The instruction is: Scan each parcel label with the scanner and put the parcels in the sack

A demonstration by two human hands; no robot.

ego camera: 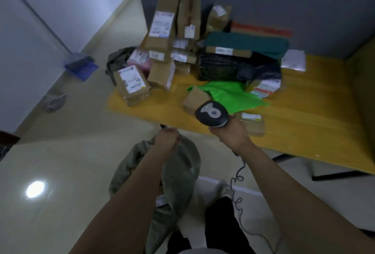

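Pale floor tiles run under a yellow table (304,111) pushed against a grey wall, with the parcels heaped on its far left part.

My right hand (230,135) is curled tight round the handle of the scanner (212,113), whose head points up over the table's near edge. Its coiled cable (237,193) hangs down past my leg. My left hand (168,138) is clenched on the bunched mouth of the grey-green sack (182,172), which hangs limp below my fist, in front of the table.

The nearest parcels are a small brown box (195,99) just behind the scanner and a labelled box (252,123) just right of my hand. I expect these to be stiff and fairly light, best taken by the short sides with the label up. The green poly bag (231,95) looks soft and slick. It would probably sag, so I'd take it by a gathered edge. The sack is floppy cloth, so its mouth will need holding open.

The trigger is hidden under my fingers. The labels are too blurred to read, and I cannot tell what the sack holds. The taller box stack (162,28) at the back hides whatever lies behind it.
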